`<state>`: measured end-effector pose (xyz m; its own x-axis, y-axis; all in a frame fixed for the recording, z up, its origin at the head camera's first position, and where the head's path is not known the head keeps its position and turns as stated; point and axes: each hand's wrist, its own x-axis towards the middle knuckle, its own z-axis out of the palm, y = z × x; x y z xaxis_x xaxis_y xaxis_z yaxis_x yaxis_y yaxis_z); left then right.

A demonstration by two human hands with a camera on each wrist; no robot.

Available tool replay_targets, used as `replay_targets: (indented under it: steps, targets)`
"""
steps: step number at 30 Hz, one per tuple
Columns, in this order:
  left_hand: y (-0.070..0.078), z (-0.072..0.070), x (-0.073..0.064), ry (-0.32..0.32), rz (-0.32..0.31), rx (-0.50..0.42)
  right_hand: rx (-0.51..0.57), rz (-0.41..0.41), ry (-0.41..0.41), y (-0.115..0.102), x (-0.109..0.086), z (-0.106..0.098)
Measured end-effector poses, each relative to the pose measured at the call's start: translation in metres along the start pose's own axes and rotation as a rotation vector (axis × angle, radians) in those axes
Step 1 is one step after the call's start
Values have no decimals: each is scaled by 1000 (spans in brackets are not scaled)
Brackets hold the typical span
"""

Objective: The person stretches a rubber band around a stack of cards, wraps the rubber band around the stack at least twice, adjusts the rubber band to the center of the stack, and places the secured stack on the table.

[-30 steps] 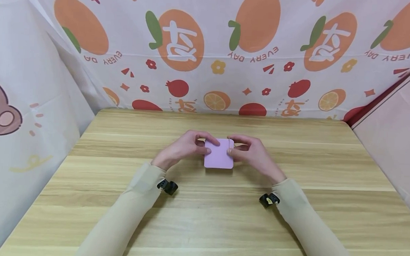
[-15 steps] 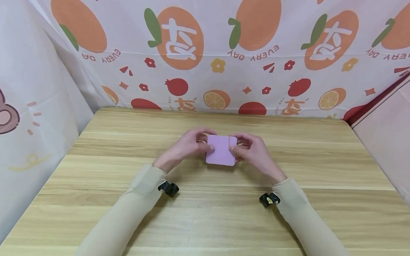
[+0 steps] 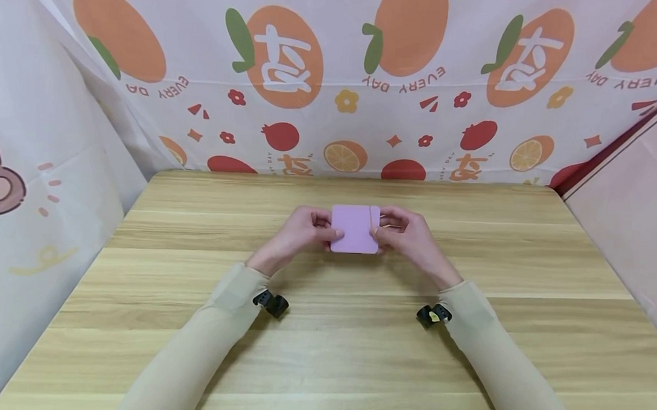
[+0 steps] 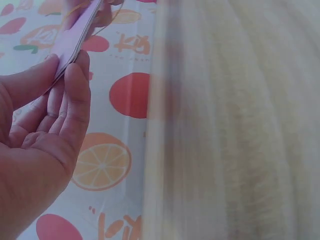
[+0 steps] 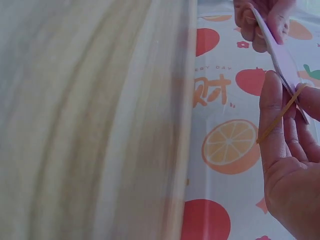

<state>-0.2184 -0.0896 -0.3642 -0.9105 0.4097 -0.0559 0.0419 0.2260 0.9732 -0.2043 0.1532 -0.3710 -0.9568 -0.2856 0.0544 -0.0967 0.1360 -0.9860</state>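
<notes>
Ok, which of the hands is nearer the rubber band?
The right. The right hand touches the rubber band, which runs across it; the left hand holds the opposite side of the purple square, apart from the band.

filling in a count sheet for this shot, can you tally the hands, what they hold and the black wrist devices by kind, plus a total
Hands: 2 (left hand, right hand)
Flat purple square: 1, counted as one piece
Thin tan band: 1
Black wrist devices: 2 (left device, right device)
Total: 6
</notes>
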Motion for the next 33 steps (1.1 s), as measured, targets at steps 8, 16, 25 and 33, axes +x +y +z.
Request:
replay_targets:
  steps: [8, 16, 25, 33]
  targets:
    - [4, -1, 1, 76, 51, -78, 132, 29, -64, 3, 1, 4]
    - [6, -4, 0, 181, 42, -149, 178, 58, -119, 5, -1, 10]
    - [10, -6, 1, 231, -18, -268, 129, 81, -268, 14, -1, 10]
    - [13, -10, 0, 270, -72, -417, 112, 93, -354, 14, -3, 9]
